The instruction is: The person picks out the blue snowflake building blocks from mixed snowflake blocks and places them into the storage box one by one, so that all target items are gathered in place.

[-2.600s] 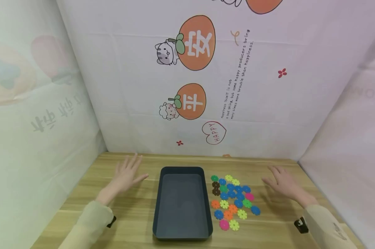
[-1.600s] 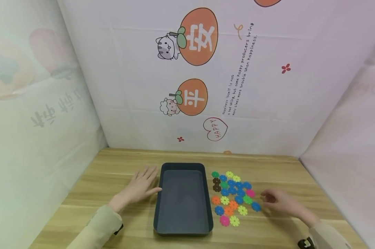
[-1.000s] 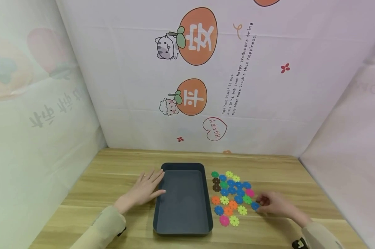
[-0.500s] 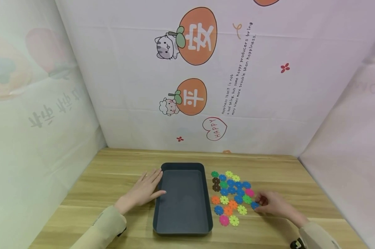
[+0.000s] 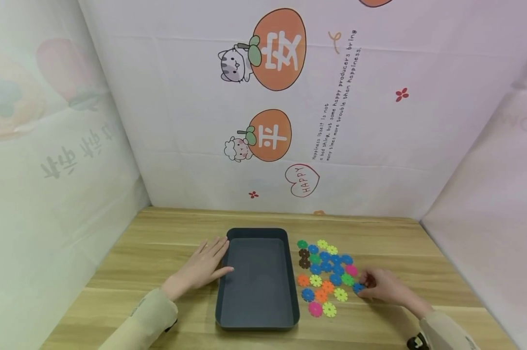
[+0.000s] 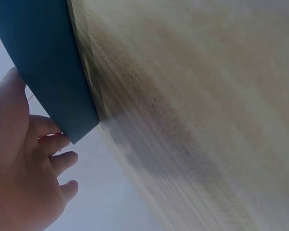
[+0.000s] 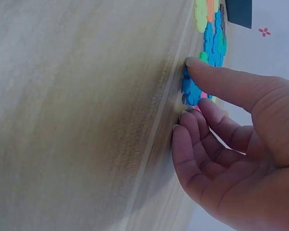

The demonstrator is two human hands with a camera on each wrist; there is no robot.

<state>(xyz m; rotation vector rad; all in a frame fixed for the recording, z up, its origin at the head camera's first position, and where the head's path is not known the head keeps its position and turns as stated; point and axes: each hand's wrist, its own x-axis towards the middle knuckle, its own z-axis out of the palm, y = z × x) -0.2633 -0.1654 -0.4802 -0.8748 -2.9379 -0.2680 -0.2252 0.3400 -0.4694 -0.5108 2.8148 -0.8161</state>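
A dark grey rectangular tray [image 5: 256, 287] stands on the wooden table. My left hand [image 5: 200, 267] rests at its left side, fingers extended against the wall and thumb over the rim. In the left wrist view, the fingers of that hand [image 6: 31, 149] touch the tray's outer wall [image 6: 50, 67]. To the right of the tray, my right hand [image 5: 386, 287] pinches a blue flower-shaped plastic disc [image 5: 357, 288] at the right edge of the spread of discs. The right wrist view has thumb and index finger on opposite edges of the blue disc [image 7: 191, 89]; the other fingers curl loosely.
Several flower-shaped discs lie flat between tray and right hand: blue, a green one [image 5: 347, 279], a pink one [image 5: 351, 270], yellow, orange and brown [image 5: 304, 262]. Printed white cloth walls [image 5: 193, 146] enclose the table's back and sides.
Both hands have lowered and moved inward: the left from the bare table to the tray's left side, the right to the outermost blue disc, which it now pinches. Over the last half second, little moved.
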